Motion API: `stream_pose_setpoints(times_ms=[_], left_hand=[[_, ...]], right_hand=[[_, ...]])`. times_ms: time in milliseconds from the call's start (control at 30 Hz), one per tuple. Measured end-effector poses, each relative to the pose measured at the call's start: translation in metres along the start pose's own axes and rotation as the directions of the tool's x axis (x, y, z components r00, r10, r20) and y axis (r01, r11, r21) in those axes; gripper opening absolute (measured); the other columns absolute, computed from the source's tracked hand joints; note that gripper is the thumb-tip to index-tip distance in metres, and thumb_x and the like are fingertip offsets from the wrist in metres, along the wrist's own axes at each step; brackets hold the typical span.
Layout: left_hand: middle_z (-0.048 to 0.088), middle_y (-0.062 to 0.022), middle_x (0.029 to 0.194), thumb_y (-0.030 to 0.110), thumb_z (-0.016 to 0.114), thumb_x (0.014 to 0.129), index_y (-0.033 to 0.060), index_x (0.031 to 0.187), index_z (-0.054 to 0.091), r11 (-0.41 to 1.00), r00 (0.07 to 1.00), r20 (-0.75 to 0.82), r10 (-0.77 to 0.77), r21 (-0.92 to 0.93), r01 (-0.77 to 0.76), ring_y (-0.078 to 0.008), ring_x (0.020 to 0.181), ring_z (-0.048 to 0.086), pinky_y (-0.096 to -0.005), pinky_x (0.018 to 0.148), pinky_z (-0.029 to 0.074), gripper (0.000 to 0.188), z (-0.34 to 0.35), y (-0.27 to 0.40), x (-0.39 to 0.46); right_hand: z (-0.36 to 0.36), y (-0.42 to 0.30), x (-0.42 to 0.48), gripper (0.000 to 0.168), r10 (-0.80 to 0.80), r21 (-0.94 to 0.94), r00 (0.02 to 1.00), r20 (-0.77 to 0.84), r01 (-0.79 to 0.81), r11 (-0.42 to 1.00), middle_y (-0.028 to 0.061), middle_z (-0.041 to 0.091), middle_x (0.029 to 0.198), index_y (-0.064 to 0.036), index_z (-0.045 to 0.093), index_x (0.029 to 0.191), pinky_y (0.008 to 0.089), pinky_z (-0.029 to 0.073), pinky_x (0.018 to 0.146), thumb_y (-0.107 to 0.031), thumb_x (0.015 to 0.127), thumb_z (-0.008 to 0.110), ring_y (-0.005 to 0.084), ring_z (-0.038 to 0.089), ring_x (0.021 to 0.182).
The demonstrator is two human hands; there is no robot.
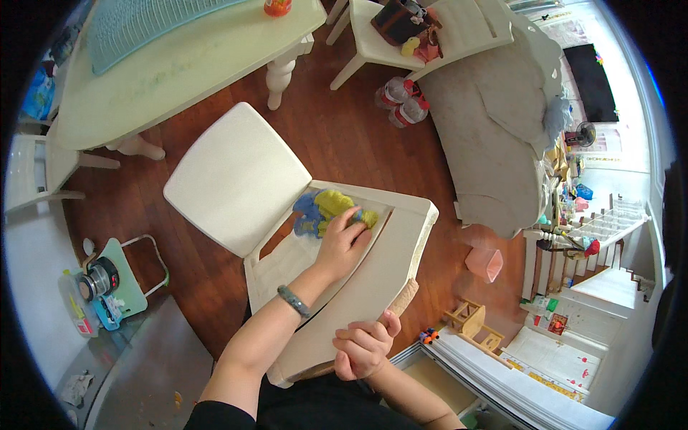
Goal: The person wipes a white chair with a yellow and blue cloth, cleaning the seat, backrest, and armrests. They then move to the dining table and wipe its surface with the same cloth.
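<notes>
A white chair with a pale padded seat [239, 180] stands before me, its backrest [344, 301] towards my body. My left hand [342, 244], with a dark stone-like bangle at the wrist, presses a bunched yellow-green and blue cloth [336, 207] against the inner side of the backrest frame. Its fingertips are on the yellow-green part near the rail. My right hand [367, 344] is curled around the outer edge of the backrest, lower right of my left. Beside its fingers, that edge shows a rough beige patch [404, 297]. The palm side of my right hand is hidden.
A pale table [183, 88] stands at upper left, another white chair [365, 32] holding a dark bag at the top. Large plastic bottles [403, 102] sit beside a covered sofa [494, 129]. A pink bin [485, 263] is on the right; a small green folding table [126, 279] is at left.
</notes>
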State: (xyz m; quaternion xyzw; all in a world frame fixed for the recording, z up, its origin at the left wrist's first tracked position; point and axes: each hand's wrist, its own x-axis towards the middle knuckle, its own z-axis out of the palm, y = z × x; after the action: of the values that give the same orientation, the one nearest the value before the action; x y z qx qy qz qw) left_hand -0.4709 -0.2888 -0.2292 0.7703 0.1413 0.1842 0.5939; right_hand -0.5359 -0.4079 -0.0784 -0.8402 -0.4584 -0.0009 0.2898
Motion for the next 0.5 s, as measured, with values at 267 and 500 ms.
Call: stream_pose_setpoints(times_ms=[267, 500], left_hand=[[0.055, -0.0242, 0.113, 0.035, 0.047, 0.095, -0.0027, 0.11, 0.059, 0.93, 0.946, 0.038, -0.321, 0.202, 0.308, -0.0396, 0.103, 0.054, -0.0447, 0.089, 0.044, 0.043, 0.021, -0.021, 0.032], [0.059, -0.0245, 0.108, 0.039, 0.044, 0.095, 0.0028, 0.105, 0.064, 0.843, 0.847, 0.071, -0.527, 0.171, 0.51, -0.0424, 0.103, 0.053, -0.0476, 0.09, 0.043, 0.043, 0.023, -0.089, 0.038]], right_hand=[[-0.003, 0.0, 0.0, 0.015, 0.0, 0.009, 1.0, 0.031, 0.0, 1.0, -0.0039, 0.064, 0.075, -0.016, 0.064, 0.068, 0.0424, 0.022, 0.103, -0.027, 0.062, 0.056, 0.0125, 0.059, 0.075], [-0.001, 0.001, 0.001, 0.016, -0.026, 0.0, 0.999, 0.035, 0.026, 1.0, -0.0044, 0.064, 0.076, -0.016, 0.064, 0.069, 0.0424, 0.021, 0.102, -0.029, 0.063, 0.056, 0.0124, 0.059, 0.075]])
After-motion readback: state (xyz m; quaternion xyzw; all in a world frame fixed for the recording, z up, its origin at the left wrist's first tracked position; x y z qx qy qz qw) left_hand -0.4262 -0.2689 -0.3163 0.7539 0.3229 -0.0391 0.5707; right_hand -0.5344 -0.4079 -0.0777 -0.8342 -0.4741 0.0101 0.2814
